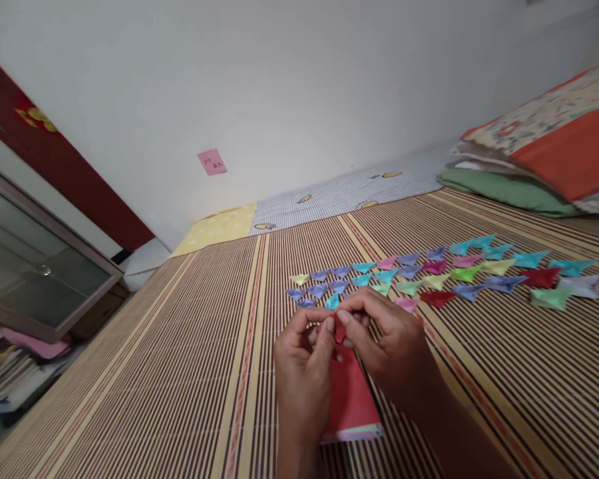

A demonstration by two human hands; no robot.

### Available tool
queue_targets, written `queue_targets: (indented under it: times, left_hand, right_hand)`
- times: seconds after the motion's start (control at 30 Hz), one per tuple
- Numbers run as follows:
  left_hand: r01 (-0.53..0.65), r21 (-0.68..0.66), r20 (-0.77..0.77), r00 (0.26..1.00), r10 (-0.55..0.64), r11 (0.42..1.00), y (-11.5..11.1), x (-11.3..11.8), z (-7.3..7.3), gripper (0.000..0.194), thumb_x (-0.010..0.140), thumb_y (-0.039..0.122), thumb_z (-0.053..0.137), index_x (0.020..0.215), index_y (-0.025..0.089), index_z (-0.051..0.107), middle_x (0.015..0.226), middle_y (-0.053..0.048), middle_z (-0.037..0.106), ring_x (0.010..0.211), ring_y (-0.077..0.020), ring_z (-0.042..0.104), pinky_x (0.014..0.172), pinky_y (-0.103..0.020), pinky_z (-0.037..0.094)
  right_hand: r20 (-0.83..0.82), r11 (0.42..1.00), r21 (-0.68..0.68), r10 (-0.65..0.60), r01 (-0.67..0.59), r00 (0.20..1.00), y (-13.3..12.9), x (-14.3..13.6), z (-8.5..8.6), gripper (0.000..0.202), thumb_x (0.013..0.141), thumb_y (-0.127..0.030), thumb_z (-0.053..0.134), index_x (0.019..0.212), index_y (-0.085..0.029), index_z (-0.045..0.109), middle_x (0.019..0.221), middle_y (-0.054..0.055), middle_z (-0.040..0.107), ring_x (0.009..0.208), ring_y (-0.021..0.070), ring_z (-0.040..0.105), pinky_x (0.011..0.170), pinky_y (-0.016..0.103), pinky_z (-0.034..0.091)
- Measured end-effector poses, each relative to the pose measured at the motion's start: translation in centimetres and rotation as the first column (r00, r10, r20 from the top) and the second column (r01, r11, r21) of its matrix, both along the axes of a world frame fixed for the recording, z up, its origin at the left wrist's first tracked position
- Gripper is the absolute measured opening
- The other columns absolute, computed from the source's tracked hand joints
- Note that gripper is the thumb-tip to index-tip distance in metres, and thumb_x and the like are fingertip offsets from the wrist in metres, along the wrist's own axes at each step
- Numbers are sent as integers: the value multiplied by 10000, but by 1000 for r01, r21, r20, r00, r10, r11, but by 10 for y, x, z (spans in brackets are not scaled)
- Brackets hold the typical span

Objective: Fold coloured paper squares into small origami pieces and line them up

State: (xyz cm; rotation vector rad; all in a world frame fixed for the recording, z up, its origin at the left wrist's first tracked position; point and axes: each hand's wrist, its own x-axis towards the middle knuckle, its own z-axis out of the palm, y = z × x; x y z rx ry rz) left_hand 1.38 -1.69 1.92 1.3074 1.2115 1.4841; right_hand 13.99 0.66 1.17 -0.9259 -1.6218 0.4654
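Observation:
Between my two hands is a small folded piece of red paper (340, 330), pinched at its upper edge. My left hand (307, 359) grips it with thumb and forefinger from the left. From the right, my right hand (387, 339) pinches the same paper, its thumb close to my left thumb. My fingers cover much of the paper, so its full shape is hidden. Just below lies a stack of paper sheets (352, 399), red on top with pale colours showing at the near edge. Past my fingertips stand rows of small folded paper boats (434, 267) in many colours.
A striped bamboo mat (190, 372) covers the bed. Folded bedding (519, 189) with a floral and orange pillow (569, 126) is piled at the back right. A pink note (212, 161) is on the white wall. A glass-fronted cabinet (40, 259) stands at the left.

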Motion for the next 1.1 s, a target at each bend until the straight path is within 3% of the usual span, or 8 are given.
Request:
queue_targets:
  times: [0.23,0.53,0.77,1.1]
  left_hand:
    - [-28,19,52,998,27,999,3,1,-1,76,901,256,715,861,192,711,776,6,697,603,-107,662,550,-192,523]
    - [-58,30,88,995,55,998,3,-2,-3,114,913,300,704,894,188,694,1060,-62,725,601,-103,664,544,-224,551]
    - [-86,135,-100,990,100,987,4,0,-10,44,889,199,703,849,197,721,1151,-109,705,1050,-244,689,810,-332,602]
    - [-23,41,11,1000,23,999,6,-1,-9,64,902,237,705,867,184,697,1200,-101,670,992,-229,712,726,-297,608]
  right_hand:
    - [-2,999,-1,-41,41,999,1,1,-2,178,983,-168,502,826,-210,577,788,20,612,728,175,587,667,305,456]
    - [-89,995,-97,-34,25,995,3,3,-5,157,964,-215,518,817,-224,572,744,-2,610,654,158,580,623,293,457]
    - [-86,984,-175,-50,35,995,2,0,-1,108,866,-197,572,761,-220,564,668,-20,583,577,140,547,558,275,438]
    - [-258,944,-307,42,-123,965,3,7,-1,110,846,-130,548,817,-220,605,644,-43,603,545,124,590,524,239,455]
